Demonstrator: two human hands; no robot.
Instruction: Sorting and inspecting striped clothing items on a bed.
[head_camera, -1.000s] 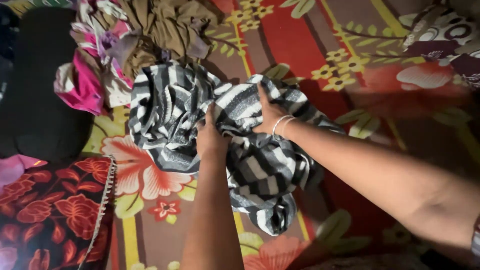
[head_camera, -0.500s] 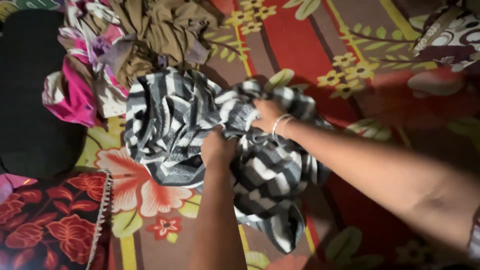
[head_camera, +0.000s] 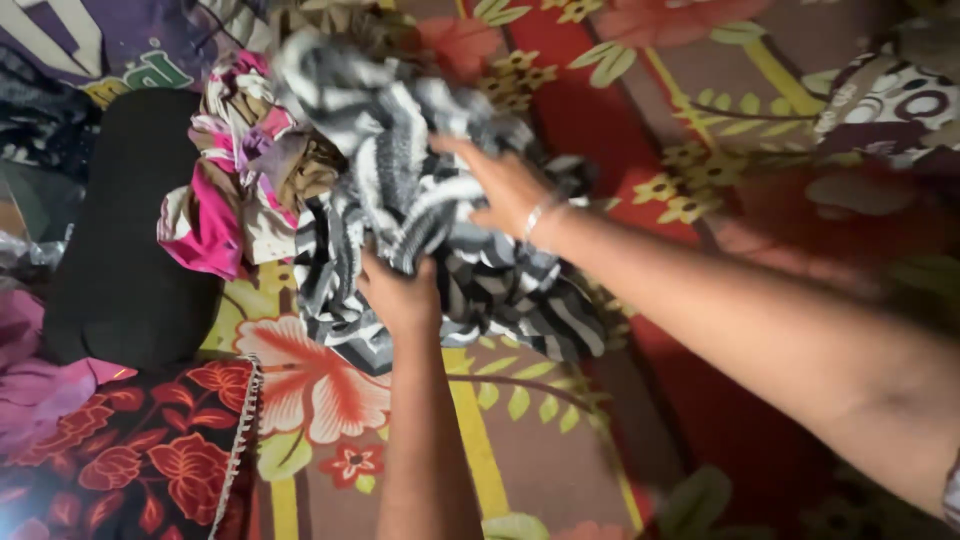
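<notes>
Head view shows the left hand (head_camera: 400, 295) with its grip closed on the lower folds of the striped cloth (head_camera: 440, 220), which is bunched and lifted at 12 o'clock above the floral bedsheet (head_camera: 530, 440). The right hand (head_camera: 505, 190) presses it with open fingers, so the loose lower part could slide down, or catch the pink clothes pile (head_camera: 230, 190) at 9 o'clock. No container is visible.
</notes>
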